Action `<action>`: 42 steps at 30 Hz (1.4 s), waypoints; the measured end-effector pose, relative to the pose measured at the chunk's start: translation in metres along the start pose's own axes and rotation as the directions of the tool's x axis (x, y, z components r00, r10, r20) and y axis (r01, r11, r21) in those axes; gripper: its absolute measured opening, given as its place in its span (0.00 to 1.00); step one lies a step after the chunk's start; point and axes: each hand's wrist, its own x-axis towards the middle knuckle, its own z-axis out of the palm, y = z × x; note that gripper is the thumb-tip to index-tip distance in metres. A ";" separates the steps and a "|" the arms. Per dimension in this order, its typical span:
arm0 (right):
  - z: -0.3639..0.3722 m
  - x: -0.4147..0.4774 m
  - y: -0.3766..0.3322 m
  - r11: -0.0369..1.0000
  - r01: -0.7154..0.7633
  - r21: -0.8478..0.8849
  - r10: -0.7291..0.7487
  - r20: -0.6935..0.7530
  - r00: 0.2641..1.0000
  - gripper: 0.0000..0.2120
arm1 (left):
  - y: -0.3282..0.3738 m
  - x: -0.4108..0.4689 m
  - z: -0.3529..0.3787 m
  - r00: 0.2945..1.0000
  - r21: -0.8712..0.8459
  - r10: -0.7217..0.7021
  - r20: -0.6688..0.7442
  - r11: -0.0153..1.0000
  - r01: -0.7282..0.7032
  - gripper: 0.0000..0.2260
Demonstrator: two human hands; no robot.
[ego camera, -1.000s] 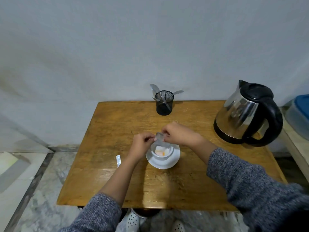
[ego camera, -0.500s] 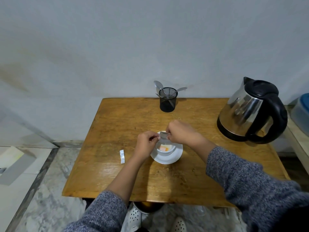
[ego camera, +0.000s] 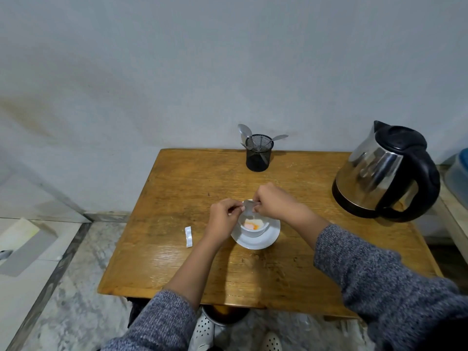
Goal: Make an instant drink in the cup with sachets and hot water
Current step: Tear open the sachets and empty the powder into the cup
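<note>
Sachet (ego camera: 249,208): being pinched at each end by the left hand (ego camera: 222,219) and right hand (ego camera: 274,202), directly over the cup (ego camera: 253,228), likely so the powder is falling straight in.
Cup: sitting on its saucer (ego camera: 266,240), already holding pale and orange contents.
Kettle (ego camera: 385,171): waiting at the right, handle toward the person, apparently for pouring next.
Spoons (ego camera: 247,134): standing in the mesh holder (ego camera: 258,159), untouched.
Spare sachet (ego camera: 188,236): lying left of the saucer.

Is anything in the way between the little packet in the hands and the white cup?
Nothing visible. Both hands, left and right, pinch the small silvery sachet directly above the white cup on its white saucer. The cup's mouth is open, with pale and orange powder inside.
</note>
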 end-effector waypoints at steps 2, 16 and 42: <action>0.000 -0.001 0.000 1.000 0.013 -0.012 -0.013 -0.004 1.000 0.19 | 0.000 0.000 0.000 1.000 0.004 0.005 0.005 1.000 -0.005 0.06; -0.004 0.001 0.006 0.986 0.002 0.168 0.004 -0.037 0.999 0.12 | 0.004 0.001 -0.004 0.999 -0.057 -0.028 -0.023 0.998 0.026 0.06; 0.128 0.041 -0.109 0.897 -0.018 0.441 0.111 -0.184 0.977 0.07 | -0.104 -0.033 -0.104 0.902 -0.205 -0.419 -0.106 0.896 0.393 0.06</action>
